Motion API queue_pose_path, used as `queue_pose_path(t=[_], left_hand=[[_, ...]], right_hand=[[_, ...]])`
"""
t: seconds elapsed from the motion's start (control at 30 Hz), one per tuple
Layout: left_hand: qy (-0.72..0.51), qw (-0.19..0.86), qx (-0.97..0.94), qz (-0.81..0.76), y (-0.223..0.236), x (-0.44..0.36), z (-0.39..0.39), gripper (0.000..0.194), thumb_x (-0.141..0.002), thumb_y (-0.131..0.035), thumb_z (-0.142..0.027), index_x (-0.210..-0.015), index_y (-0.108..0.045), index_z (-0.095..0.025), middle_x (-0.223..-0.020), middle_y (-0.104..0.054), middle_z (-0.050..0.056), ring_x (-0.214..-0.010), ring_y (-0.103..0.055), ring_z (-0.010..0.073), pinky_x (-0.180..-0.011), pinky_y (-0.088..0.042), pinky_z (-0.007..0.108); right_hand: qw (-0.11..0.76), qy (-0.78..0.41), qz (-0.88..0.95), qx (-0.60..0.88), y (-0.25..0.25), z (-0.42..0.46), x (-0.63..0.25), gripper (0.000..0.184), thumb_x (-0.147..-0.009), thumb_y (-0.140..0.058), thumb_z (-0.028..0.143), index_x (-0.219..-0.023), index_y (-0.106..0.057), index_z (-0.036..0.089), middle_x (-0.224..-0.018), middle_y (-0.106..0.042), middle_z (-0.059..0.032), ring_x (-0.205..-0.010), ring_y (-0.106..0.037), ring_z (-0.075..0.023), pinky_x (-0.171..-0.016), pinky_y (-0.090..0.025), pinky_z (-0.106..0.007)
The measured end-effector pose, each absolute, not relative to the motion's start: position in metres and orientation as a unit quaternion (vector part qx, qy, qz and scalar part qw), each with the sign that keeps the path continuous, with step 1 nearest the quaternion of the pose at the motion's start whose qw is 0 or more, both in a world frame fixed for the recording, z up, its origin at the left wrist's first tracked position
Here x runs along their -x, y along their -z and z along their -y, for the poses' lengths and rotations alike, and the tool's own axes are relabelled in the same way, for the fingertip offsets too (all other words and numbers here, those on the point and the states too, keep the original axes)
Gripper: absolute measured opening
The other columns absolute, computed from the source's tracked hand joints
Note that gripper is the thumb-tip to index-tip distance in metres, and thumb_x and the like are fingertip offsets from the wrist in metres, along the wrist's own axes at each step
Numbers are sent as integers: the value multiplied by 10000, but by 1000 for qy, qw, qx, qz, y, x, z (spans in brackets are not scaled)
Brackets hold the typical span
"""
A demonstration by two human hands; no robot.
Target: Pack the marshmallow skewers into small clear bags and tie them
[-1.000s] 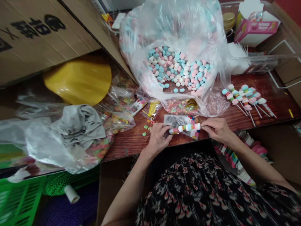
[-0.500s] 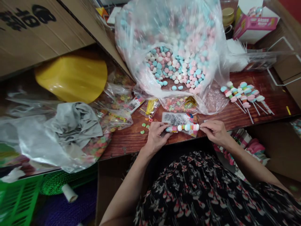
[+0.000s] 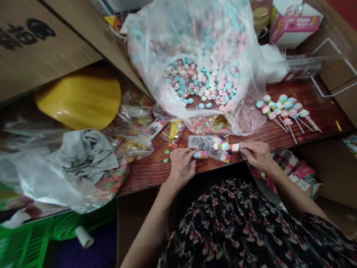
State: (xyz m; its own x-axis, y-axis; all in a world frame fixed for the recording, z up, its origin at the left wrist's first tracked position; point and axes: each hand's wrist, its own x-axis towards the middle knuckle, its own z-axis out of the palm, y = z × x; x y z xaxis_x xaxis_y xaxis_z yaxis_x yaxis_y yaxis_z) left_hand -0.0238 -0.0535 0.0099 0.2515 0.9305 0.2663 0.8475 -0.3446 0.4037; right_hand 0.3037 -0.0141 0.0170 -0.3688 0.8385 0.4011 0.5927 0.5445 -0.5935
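Observation:
At the near edge of the wooden table (image 3: 279,137), my right hand (image 3: 256,154) pinches the stick end of a candy skewer (image 3: 226,146) strung with white, blue and pink marshmallow pieces. My left hand (image 3: 182,166) is closed on a small clear packet (image 3: 201,154) with a pink piece showing at its mouth. The skewer's tip lies just right of that packet, over a stack of printed clear bags (image 3: 206,143). A big clear plastic bag (image 3: 195,48) full of pastel marshmallows sits straight behind both hands.
Several finished skewers (image 3: 287,109) lie at the right. Gold twist ties (image 3: 175,128), a small bag of ring candies (image 3: 209,125) and loose rings are near my left hand. A yellow bowl (image 3: 80,98), crumpled plastic (image 3: 69,163), cardboard box (image 3: 41,37) and pink carton (image 3: 295,24) surround.
The skewer and the packet, joined end to end earlier, have drawn apart: my right hand moved the skewer slightly right and up, my left hand stays low with the packet. The camera view drifted.

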Motion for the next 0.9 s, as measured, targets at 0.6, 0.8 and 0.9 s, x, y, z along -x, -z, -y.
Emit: queue_pose_path(t=[0.6, 0.8, 0.9], left_hand=[[108, -103, -910, -387, -164, -149, -68, 262, -798, -450, -6, -733, -681, -112, -781, -631, 181, -853, -560, 328, -723, -396, 443], [150, -82, -905, -390, -157, -126, -77, 232, -799, -471, -57, -762, -691, -121, -823, -654, 165, -885, -574, 319, -735, -410, 416], [150, -14, -891, -429, -138, -82, -65, 226, -844, -481, -203, -781, -693, -159, -840, -669, 119, -848, -593, 275, -728, -432, 372]], right_hand=[[595, -165, 501, 607, -7, 12, -341, 93, -837, -647, 260, -811, -708, 194, -728, -699, 10, -645, -624, -126, -647, -487, -242], [551, -134, 552, 611, -10, 23, -358, 107, -859, -607, 227, -814, -699, 196, -717, -688, -6, -614, -612, -124, -611, -469, -245], [497, -95, 636, 583, -16, 34, -378, 90, -854, -613, 205, -817, -695, 195, -696, -678, -16, -608, -604, -130, -614, -452, -254]])
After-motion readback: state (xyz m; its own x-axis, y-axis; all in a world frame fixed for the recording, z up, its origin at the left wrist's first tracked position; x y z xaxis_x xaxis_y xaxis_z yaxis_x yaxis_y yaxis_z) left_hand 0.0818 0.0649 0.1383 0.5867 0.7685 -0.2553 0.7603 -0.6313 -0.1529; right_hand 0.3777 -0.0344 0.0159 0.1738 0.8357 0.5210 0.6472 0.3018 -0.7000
